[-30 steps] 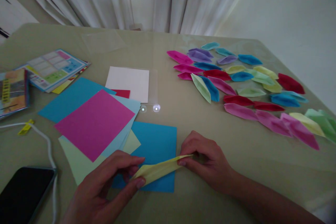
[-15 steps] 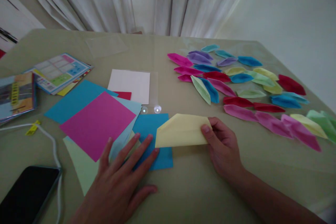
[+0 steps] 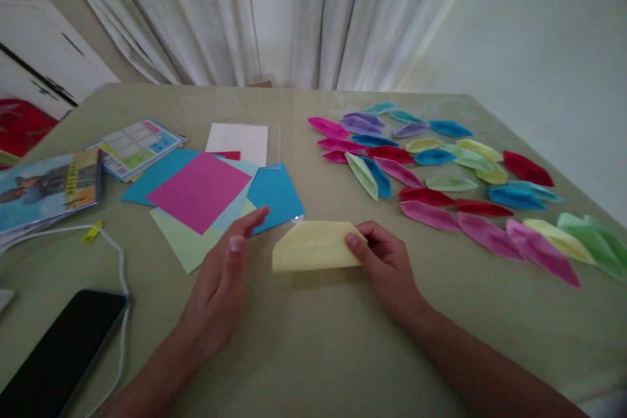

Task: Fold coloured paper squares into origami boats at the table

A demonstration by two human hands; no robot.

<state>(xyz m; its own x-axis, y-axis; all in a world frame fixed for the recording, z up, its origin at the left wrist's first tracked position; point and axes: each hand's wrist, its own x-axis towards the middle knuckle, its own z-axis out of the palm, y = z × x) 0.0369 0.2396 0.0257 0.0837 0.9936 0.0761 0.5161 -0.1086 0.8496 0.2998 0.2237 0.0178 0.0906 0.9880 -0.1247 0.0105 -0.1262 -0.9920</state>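
Between thumb and fingers, my right hand pinches the right end of a folded pale yellow paper, whose far left corner is cut slanting by a fold. My left hand hovers to the left of that paper, fingers stretched out and thumb up, with nothing in it. Just beyond the left hand lies a loose pile of square sheets: a magenta sheet on top, a blue sheet at its right, a pale green sheet at the front.
Many folded paper pieces, such as a pink one and a red one, lie in rows at right. At left are a phone, a white cable, a magazine and printed cards. White sheets lie behind the pile.
My left hand has lifted off the sheets and turned on its side. The blue sheet has shifted back toward the pile. My right hand still holds the yellow paper, slightly further left in view.
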